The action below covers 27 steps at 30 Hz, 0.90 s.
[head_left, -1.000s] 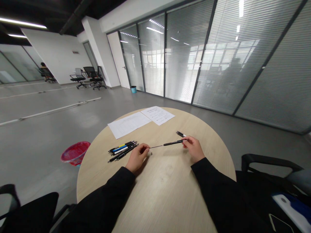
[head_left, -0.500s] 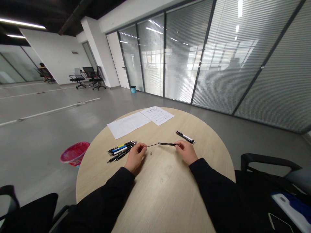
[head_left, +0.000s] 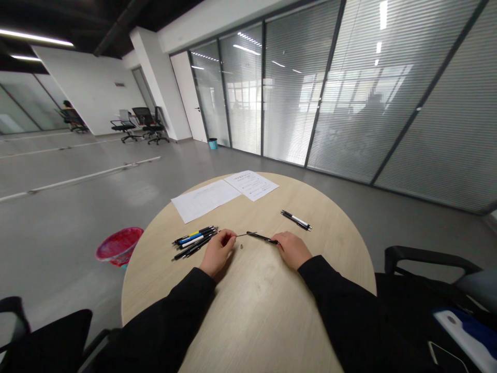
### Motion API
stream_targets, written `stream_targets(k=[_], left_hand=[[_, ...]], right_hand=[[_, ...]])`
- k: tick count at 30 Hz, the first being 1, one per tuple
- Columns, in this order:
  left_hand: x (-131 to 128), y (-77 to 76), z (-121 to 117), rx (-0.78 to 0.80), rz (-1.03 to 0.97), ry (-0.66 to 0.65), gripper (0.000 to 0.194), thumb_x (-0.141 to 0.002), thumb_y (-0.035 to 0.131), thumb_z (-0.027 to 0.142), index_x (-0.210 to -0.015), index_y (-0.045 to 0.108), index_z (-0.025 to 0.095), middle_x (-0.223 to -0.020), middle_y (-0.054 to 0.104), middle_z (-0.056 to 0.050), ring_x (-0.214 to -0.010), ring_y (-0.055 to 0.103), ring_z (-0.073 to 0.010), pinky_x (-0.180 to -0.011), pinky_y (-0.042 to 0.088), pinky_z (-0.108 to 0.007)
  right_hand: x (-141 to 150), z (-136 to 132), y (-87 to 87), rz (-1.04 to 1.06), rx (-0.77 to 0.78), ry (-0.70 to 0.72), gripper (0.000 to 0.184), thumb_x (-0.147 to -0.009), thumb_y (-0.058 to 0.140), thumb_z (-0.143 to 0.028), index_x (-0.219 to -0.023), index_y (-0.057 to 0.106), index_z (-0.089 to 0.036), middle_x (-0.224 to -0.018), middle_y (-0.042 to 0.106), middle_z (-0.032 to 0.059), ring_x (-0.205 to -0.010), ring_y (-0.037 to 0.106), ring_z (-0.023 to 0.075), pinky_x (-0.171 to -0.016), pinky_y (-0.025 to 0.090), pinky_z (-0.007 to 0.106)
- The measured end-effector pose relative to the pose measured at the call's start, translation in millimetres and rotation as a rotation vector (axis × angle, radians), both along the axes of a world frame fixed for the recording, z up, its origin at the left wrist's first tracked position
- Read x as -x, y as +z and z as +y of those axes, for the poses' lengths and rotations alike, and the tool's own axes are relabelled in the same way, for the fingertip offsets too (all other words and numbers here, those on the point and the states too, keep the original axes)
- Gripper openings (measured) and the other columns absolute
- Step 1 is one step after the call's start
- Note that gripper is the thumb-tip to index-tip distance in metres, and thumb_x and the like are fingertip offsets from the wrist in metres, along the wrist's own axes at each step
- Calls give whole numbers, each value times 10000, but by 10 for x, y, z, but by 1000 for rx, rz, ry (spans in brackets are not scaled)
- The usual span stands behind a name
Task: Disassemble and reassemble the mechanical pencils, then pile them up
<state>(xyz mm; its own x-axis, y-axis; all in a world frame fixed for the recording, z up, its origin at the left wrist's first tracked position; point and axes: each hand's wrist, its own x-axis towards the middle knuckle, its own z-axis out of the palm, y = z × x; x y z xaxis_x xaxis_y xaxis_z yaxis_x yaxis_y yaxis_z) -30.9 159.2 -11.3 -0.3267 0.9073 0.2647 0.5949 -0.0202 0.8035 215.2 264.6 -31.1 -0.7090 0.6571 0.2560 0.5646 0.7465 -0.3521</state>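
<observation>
1. Black pen [head_left: 262, 237] sits between the person's hands, just below the middle of the frame, with a slim metal refill [head_left: 241, 234] poking out of its left end.
2. Left hand [head_left: 218, 253] is curled almost closed, its fingertips pinched at the refill's far end. Right hand [head_left: 293, 250] is loosely closed, its fingers on the barrel's right end.
3. Small grey piece [head_left: 241, 247] lies on the tabletop just below the refill, too small to identify from here.
4. As far as I can judge, this pen is only partway through being handled, since its refill is exposed and the loose piece lies apart from it.
5. Bunch of pens [head_left: 194, 242] lies side by side left of the left hand, some marked yellow, blue or white, and none is being touched.
6. Pair of black-and-white pens [head_left: 295, 219] lies apart, beyond the right hand. I can't tell whether these are finished or waiting.
7. Two paper sheets [head_left: 227, 194] lie at the far edge of the round light-wood table [head_left: 264, 311], at upper centre. A red wastebasket [head_left: 119, 246] stands on the floor to the left, and a seated person [head_left: 69, 111] is far off at upper left.
</observation>
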Motion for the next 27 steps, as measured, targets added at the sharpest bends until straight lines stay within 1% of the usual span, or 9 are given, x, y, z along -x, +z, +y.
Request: stream_targets(k=[6,13,18,22,24,27], left_hand=[[-20,2,-6,5,17,-25,220,-845,539,369,-824,629,169,-730,618,-15,-671,551,-167,-650,429,-277],[-31,9,-15,10,38,-32,213,-854,537,361,-832,631,171,-729,623,-16,-661,552,-166,-646,432,-278],[-59,23,-24,6,71,-62,204,-861,530,347,-833,633,173,-744,638,-22,-680,568,-171,-658,438,-282],[-81,27,-31,0,98,-99,197,-869,527,336,-836,636,175,-752,641,-27,-690,570,-171,-665,439,-282],[-94,32,-35,-3,111,-124,197,-872,529,334,-837,638,174,-761,647,-30,-693,571,-170,-662,438,-279],[-118,42,-46,6,123,-162,192,-872,535,331,-841,641,173,-767,653,-31,-690,571,-168,-649,433,-273]], right_hand=[[8,-1,-11,-30,-49,15,294,-862,503,-19,-1034,673,-186,-1004,681,82,-1005,575,206,-895,429,295],[3,6,-35,23,-45,22,316,-835,485,2,-1017,669,-180,-1007,645,84,-994,574,197,-882,437,284],[17,1,-34,162,-31,-14,206,-864,519,-78,-993,649,-174,-958,632,73,-904,589,190,-841,452,301],[46,-26,-3,282,-3,30,146,-897,565,-179,-1031,623,-177,-909,631,59,-857,581,192,-791,463,307],[63,-45,8,310,2,51,138,-901,579,-191,-1032,618,-178,-893,636,54,-844,577,193,-782,460,306],[87,-69,13,317,-14,64,66,-902,589,-183,-956,627,-180,-863,645,49,-823,576,191,-777,447,306]])
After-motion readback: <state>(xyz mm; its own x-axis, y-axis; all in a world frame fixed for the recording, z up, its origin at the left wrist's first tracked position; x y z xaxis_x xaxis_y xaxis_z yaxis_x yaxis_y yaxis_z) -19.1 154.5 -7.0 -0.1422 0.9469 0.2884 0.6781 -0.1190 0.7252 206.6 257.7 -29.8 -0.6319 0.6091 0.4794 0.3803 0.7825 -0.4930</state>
